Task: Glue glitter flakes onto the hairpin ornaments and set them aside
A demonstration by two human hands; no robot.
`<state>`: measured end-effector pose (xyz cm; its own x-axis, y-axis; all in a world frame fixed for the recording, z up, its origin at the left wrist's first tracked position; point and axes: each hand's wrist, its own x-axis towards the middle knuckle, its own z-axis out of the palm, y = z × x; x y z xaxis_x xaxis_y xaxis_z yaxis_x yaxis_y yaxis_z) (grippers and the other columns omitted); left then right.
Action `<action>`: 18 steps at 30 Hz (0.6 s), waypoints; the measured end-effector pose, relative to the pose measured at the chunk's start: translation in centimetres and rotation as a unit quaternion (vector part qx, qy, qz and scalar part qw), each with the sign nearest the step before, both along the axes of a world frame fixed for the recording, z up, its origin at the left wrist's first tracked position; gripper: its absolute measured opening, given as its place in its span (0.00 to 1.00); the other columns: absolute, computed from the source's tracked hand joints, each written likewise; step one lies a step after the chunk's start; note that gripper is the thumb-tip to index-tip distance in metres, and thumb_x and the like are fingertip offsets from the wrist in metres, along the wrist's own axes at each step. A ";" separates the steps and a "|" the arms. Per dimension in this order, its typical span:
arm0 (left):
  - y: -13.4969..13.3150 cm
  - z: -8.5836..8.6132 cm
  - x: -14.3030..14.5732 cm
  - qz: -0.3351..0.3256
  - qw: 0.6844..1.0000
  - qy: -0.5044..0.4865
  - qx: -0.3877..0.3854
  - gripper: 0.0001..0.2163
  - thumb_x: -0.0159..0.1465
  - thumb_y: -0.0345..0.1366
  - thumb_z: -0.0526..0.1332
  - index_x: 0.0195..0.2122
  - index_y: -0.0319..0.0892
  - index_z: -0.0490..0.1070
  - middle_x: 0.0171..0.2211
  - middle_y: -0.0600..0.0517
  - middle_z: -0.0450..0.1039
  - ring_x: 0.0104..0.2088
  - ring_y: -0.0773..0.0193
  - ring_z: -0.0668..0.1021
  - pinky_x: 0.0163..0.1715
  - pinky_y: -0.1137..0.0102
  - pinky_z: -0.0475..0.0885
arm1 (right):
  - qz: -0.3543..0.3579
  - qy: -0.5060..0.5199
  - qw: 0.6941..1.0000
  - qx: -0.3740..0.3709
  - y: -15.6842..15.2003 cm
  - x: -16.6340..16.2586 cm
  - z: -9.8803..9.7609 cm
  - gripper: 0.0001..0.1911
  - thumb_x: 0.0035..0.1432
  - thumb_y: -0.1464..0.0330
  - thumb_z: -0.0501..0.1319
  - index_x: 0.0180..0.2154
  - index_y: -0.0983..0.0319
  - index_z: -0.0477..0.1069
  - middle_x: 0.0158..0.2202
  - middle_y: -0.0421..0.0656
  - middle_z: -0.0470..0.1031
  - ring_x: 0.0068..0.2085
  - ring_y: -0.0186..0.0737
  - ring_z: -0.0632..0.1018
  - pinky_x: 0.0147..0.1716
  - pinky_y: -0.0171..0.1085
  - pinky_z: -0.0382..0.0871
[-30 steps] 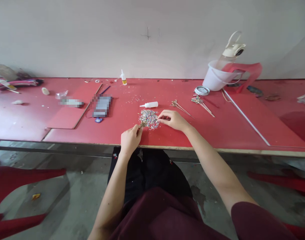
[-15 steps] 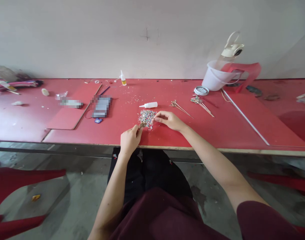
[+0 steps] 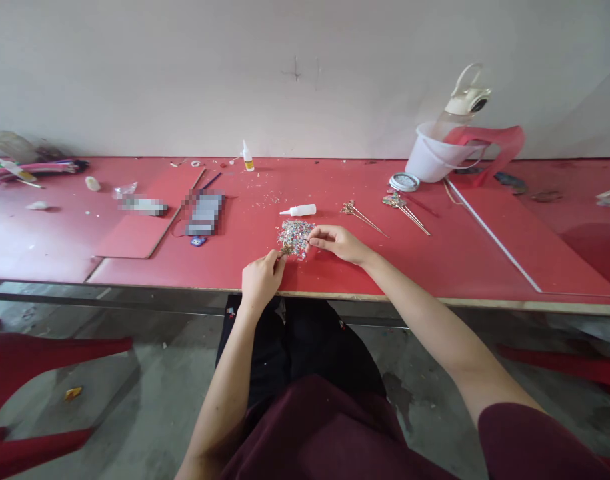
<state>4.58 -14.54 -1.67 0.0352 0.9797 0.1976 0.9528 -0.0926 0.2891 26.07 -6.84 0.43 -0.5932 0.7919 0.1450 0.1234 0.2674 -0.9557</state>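
Observation:
My left hand (image 3: 261, 275) is closed in a pinch on a gold hairpin (image 3: 287, 251); only its ornate head shows beyond the fingertips. That head sits at the lower left edge of a pile of small multicoloured beads or chips (image 3: 293, 233) on the red table. At the pile's right edge my right hand (image 3: 337, 243) is pinched, thumb against fingers; whatever lies between the fingertips is too small to make out. A white squeeze bottle (image 3: 303, 211) with a thin nozzle lies just behind the pile. Two more hairpin groups, gold (image 3: 353, 209) and colourful (image 3: 399, 201), rest to the right.
An upright glue bottle (image 3: 248, 159) stands near the wall. At the back right are a white bucket (image 3: 429, 157) and a round tin (image 3: 405, 181). Blurred-out items, including a dark phone-like object (image 3: 205, 213), lie left. Red boards (image 3: 129, 237) cover parts of the table (image 3: 225, 263).
Both hands stay almost in place beside the bead pile. The right fingertips shift only slightly, and the whole view moves a little.

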 end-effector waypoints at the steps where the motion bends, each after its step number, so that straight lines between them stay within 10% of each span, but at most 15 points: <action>1: 0.0 0.0 0.0 0.000 1.000 0.001 -0.001 0.13 0.70 0.44 0.50 0.39 0.44 0.71 0.30 0.52 0.78 0.30 0.63 0.78 0.25 0.73 0.56 | -0.003 0.000 1.000 -0.003 0.0 0.0 -0.1 0.14 0.58 0.55 0.62 0.35 0.59 0.72 0.36 0.43 0.77 0.40 0.40 0.76 0.46 0.42 0.67; 18: 0.0 0.0 0.0 0.003 1.000 0.003 -0.004 0.13 0.70 0.44 0.51 0.39 0.45 0.71 0.29 0.52 0.78 0.30 0.62 0.79 0.26 0.72 0.58 | 0.146 -0.019 0.988 -0.037 -0.9 -0.1 0.9 0.12 0.60 0.58 0.61 0.34 0.60 0.73 0.34 0.41 0.77 0.40 0.38 0.77 0.45 0.42 0.67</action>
<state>4.62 -14.50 -1.62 0.0295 0.9815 0.1891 0.9549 -0.0836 0.2850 25.94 -7.73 1.29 -0.8020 0.5935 0.0670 0.0866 0.2265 -0.9701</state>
